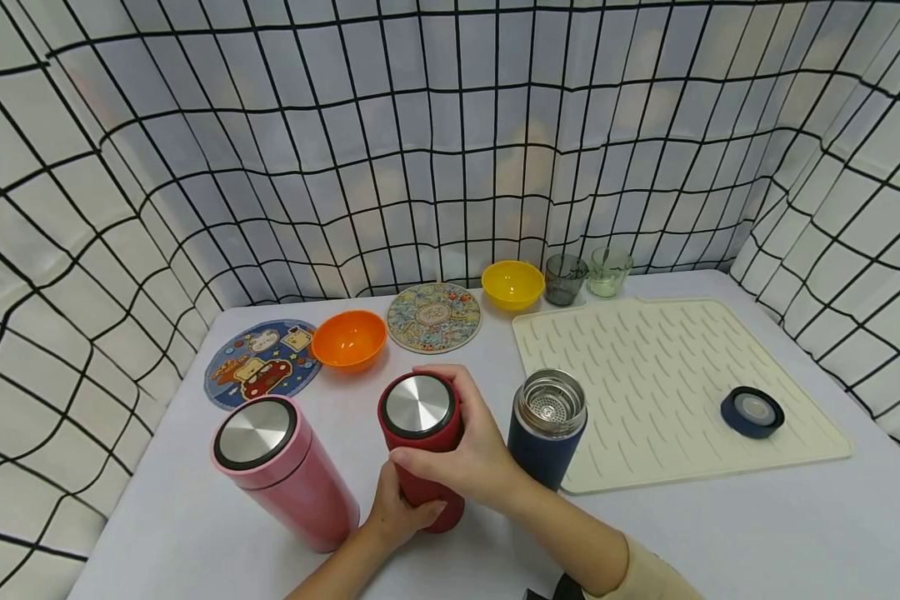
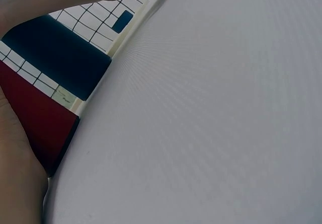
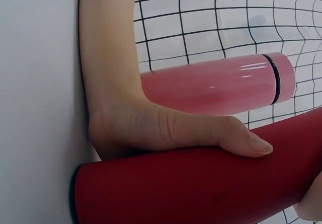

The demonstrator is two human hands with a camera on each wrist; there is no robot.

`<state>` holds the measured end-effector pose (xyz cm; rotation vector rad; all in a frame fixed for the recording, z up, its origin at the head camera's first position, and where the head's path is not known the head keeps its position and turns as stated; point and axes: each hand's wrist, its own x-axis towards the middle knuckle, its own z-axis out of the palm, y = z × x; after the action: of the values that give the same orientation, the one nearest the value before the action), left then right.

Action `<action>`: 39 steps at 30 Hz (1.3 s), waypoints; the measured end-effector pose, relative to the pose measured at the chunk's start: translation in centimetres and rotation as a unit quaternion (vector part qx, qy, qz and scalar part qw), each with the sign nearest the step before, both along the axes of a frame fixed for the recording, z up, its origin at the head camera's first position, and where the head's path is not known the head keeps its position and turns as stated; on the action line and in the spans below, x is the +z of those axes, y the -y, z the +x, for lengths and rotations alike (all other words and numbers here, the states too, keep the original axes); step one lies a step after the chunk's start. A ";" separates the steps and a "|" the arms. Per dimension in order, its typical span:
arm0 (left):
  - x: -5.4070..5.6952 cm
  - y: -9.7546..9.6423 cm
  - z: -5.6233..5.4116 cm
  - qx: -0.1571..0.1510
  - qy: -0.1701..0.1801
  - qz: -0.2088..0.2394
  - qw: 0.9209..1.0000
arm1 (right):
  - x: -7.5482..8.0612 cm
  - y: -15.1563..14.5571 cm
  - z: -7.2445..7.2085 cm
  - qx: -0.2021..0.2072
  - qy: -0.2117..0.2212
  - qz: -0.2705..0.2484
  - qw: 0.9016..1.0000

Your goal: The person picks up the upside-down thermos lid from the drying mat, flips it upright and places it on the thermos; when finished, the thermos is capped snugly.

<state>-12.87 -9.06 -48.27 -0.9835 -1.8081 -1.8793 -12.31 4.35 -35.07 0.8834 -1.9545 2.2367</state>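
A red thermos (image 1: 438,492) with a silver-topped lid stands on the white table between both hands. My left hand (image 1: 399,510) grips its lower body, the thumb across the front. Higher up, my right hand (image 1: 471,450) holds it round the lid end, thumb in front and fingers behind. In the right wrist view the left thumb lies along the red thermos (image 3: 201,183). To the left stands a pink thermos (image 1: 307,492) with its lid on. On the right is a navy thermos (image 1: 543,450), its lid off and a strainer showing in the mouth.
The navy lid (image 1: 752,412) lies on a cream drying mat (image 1: 645,358) at the right. Farther back are an orange bowl (image 1: 350,342), a yellow bowl (image 1: 512,286), two glasses (image 1: 566,279) and two round patterned mats (image 1: 435,318). Black netting (image 1: 420,125) surrounds the table.
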 end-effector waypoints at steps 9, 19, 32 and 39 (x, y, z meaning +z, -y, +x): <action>0.1 -0.1 0.0 0.018 -0.014 0.006 1.000 | -0.2 0.2 0.0 -0.010 -0.012 -0.011 1.000; 0.1 -0.2 -0.1 0.033 -0.025 0.000 0.999 | -0.3 0.3 0.1 -0.022 -0.009 -0.001 1.000; -0.1 0.1 -0.2 0.031 -0.066 -0.016 0.997 | -0.2 0.1 0.4 -0.010 -0.033 -0.015 0.999; 2.6 0.1 -0.4 0.082 -0.155 0.003 0.984 | 0.6 -0.4 0.4 -0.037 -0.150 -0.011 0.988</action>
<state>-13.31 -9.12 -45.71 -1.0265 -1.6426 -1.5372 -11.95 4.78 -34.46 1.0553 -1.7923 1.9491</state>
